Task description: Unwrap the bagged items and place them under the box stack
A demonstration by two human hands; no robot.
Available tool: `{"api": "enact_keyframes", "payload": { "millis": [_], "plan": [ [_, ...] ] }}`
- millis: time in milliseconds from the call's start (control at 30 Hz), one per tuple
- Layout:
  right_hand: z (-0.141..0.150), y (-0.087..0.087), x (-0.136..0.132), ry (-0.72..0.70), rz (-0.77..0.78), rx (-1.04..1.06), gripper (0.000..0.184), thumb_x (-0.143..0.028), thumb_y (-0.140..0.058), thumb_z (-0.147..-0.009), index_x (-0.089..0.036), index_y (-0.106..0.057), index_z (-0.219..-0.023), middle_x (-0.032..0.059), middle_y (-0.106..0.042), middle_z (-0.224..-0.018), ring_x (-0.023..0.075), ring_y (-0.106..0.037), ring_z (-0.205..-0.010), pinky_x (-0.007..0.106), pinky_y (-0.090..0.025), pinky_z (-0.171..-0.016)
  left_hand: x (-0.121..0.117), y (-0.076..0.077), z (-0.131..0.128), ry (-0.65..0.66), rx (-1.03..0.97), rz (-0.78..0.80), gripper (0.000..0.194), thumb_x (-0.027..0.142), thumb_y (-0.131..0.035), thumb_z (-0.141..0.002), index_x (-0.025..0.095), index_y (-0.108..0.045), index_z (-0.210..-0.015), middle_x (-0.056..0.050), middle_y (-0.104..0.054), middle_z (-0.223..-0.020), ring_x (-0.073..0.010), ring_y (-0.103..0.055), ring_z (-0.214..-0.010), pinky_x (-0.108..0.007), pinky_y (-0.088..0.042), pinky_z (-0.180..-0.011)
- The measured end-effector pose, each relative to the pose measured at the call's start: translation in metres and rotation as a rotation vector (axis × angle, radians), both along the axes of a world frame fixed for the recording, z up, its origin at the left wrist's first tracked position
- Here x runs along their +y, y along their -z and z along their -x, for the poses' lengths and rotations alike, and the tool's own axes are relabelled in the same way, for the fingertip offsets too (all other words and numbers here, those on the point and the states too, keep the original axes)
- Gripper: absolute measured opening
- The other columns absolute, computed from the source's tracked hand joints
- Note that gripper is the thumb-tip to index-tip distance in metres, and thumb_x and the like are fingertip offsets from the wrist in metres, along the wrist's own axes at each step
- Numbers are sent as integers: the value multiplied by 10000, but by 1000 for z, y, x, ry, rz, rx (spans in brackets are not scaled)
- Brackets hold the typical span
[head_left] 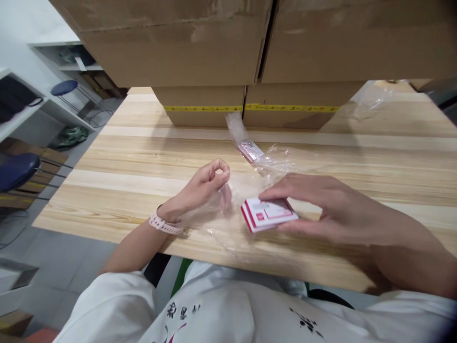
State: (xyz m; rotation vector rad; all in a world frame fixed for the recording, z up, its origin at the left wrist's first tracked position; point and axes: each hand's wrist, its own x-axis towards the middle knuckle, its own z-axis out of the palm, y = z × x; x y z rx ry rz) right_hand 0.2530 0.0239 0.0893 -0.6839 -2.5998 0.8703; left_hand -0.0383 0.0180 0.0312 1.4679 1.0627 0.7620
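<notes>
My right hand [323,205] grips a small white-and-red box [269,214] between thumb and fingers, over the front part of the wooden table. Red and white stripes run along the box's near-left edge; I cannot tell if it is one box or a flat stack. To its left, my left hand [209,185] is closed in a pinch on a clear plastic bag [228,238], which spreads below and between the hands. Beyond them lies a similar pack [250,150] in clear plastic, with crumpled film [280,159] beside it.
Large cardboard boxes [210,97] with yellow tape stand stacked across the back of the wooden table [117,162]. More clear film [374,97] lies at the back right. To the left are blue stools [16,171] and white shelves [46,100].
</notes>
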Motion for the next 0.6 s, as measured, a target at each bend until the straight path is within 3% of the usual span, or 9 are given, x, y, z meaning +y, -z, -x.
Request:
{"api": "enact_keyframes", "payload": {
  "millis": [67,167,267,367,433,533,600],
  "plan": [
    [3,-6,-10,-132,72,39,353,-438,-615,-1019,-272,-646,-1329,58,-740,-1135,198,-696,-1003,316,-543,-856,-3,-9,2,-63,-126,123,302,554,-547,-993,255,-515,-1020,67,-491,-568,-113,-419,-395,-261,-369,-433],
    [11,-5,-21,-257,128,112,317,-336,-628,-1023,-261,-620,-1331,47,-742,-1145,169,-685,-1014,289,-540,-867,-6,-12,3,-141,-131,167,331,536,-446,-1022,246,-591,-1089,43,-424,-567,-103,-305,-393,-267,-306,-400],
    [21,7,-21,-226,61,136,340,-326,-594,-1039,-249,-589,-1370,66,-731,-1198,186,-670,-1069,320,-532,-906,-11,-6,-4,-102,-95,202,392,512,-385,-1044,229,-626,-1168,-16,-555,-675,-137,-468,-482,-299,-423,-454],
    [29,29,-12,-140,-53,49,373,-333,-508,-1065,-216,-564,-1415,110,-712,-1249,235,-653,-1110,381,-522,-924,-14,2,-15,-42,-172,253,383,512,-483,-1029,199,-640,-1182,-91,-696,-923,-210,-679,-770,-387,-590,-696],
    [32,46,-2,-99,-91,-39,387,-306,-480,-1058,-205,-562,-1422,133,-699,-1270,262,-645,-1109,424,-519,-934,-11,7,-19,-15,-220,279,399,530,-488,-1030,177,-651,-1121,-125,-722,-1026,-255,-713,-926,-443,-603,-833],
    [36,74,11,-26,-136,-103,363,-289,-511,-1029,-205,-586,-1374,136,-699,-1245,282,-644,-1100,452,-521,-932,-1,13,-21,-1,-317,372,453,555,-418,-1045,166,-648,-1074,-153,-739,-1062,-295,-726,-1000,-497,-595,-888],
    [38,90,16,25,-187,-84,328,-309,-553,-1016,-201,-598,-1323,128,-708,-1202,292,-645,-1100,455,-526,-924,6,18,-18,-24,-462,459,423,559,-499,-1016,171,-639,-1112,-149,-736,-1110,-301,-723,-1046,-503,-579,-934]
  ]
}}
